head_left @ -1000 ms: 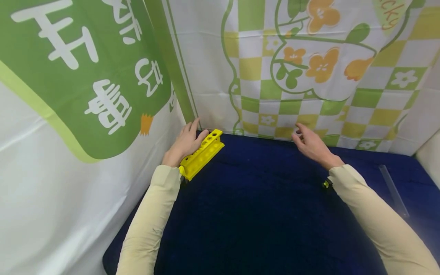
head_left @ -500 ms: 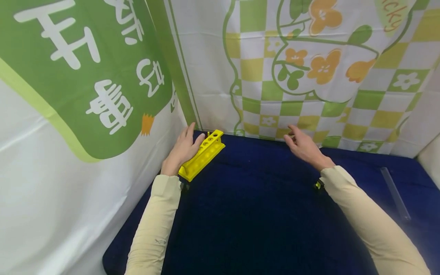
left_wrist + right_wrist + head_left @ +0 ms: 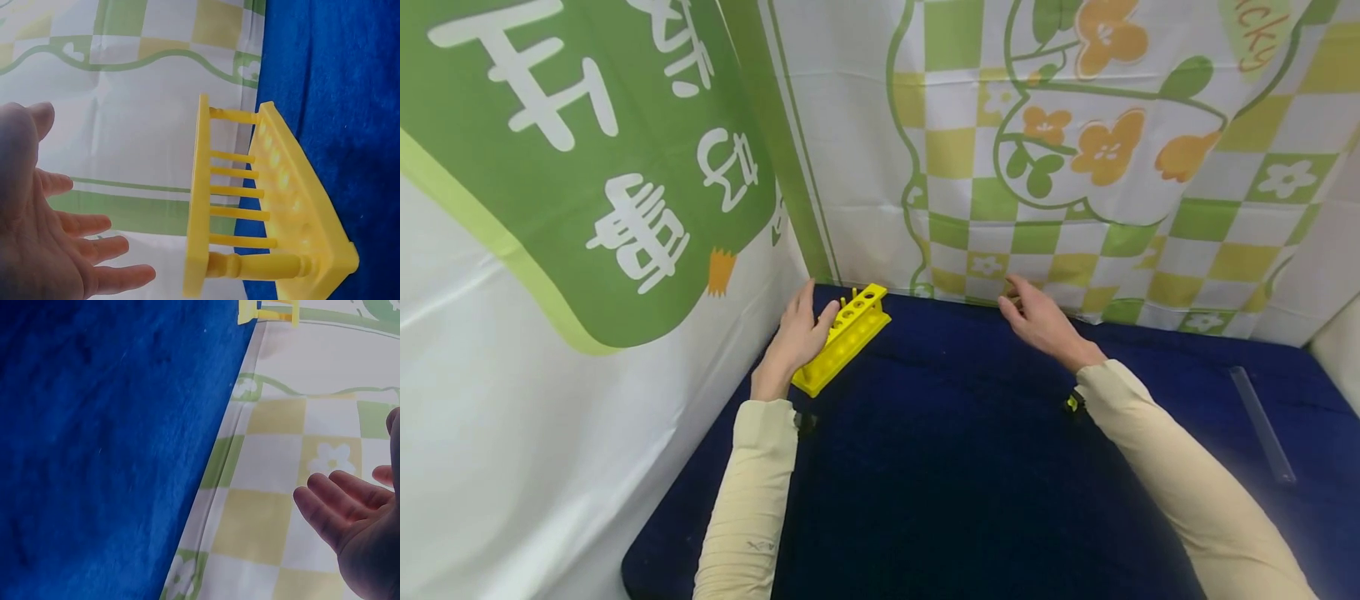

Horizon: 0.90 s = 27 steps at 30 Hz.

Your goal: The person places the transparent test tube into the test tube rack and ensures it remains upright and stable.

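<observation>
A yellow test tube rack (image 3: pixel 842 342) stands at the back left of the dark blue cloth, with round holes along its top and upright pegs behind. My left hand (image 3: pixel 793 342) hovers beside its left side and hides part of it in the head view. In the left wrist view, a gap separates the spread fingers (image 3: pixel 94 250) from the rack (image 3: pixel 200 200). Near the back wall, my right hand (image 3: pixel 1042 321) holds nothing, its fingers loosely extended. The right wrist view shows the right hand (image 3: pixel 369 531) in front of the checked curtain.
A clear tube (image 3: pixel 1262 425) lies on the blue cloth (image 3: pixel 970 467) at the right. Printed curtains (image 3: pixel 865 150) close off the back and the left side. A rack corner (image 3: pixel 275 312) shows at the top of the right wrist view.
My left hand has drawn back slightly towards me along the rack, baring more of its pegs. My right hand has moved left. Rack and clear tube have stayed in place.
</observation>
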{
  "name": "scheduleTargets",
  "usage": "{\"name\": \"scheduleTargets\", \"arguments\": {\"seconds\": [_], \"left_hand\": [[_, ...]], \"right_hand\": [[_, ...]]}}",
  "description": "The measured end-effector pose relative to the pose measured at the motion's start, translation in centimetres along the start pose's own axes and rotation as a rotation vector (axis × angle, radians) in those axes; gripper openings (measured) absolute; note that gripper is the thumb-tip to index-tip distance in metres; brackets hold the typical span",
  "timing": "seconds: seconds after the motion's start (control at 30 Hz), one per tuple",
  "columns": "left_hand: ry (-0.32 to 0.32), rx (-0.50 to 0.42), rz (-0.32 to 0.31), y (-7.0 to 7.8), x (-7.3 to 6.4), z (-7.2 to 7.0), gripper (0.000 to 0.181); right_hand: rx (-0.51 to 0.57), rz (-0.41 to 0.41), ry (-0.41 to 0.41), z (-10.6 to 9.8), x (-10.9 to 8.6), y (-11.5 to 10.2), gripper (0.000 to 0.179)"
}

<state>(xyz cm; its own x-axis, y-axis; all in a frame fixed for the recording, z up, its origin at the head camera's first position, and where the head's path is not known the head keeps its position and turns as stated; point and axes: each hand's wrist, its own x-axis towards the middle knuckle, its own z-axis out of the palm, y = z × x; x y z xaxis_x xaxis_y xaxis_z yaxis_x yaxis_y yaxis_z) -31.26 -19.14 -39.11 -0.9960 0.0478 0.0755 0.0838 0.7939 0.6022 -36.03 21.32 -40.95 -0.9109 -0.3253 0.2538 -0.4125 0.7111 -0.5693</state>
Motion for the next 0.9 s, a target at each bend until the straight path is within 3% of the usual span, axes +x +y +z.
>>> {"name": "scheduleTargets", "arguments": {"seconds": [0.73,0.9], "left_hand": [[0.051,-0.078,-0.121,-1.4,-1.5,1.8,0.085],[0.067,-0.085,-0.120,-1.8,-1.8,2.2,0.084]], "right_hand": [[0.058,-0.009,-0.021,2.6,1.4,-1.8,0.059],[0.052,-0.018,-0.008,3.1,1.4,-1.8,0.058]]}}
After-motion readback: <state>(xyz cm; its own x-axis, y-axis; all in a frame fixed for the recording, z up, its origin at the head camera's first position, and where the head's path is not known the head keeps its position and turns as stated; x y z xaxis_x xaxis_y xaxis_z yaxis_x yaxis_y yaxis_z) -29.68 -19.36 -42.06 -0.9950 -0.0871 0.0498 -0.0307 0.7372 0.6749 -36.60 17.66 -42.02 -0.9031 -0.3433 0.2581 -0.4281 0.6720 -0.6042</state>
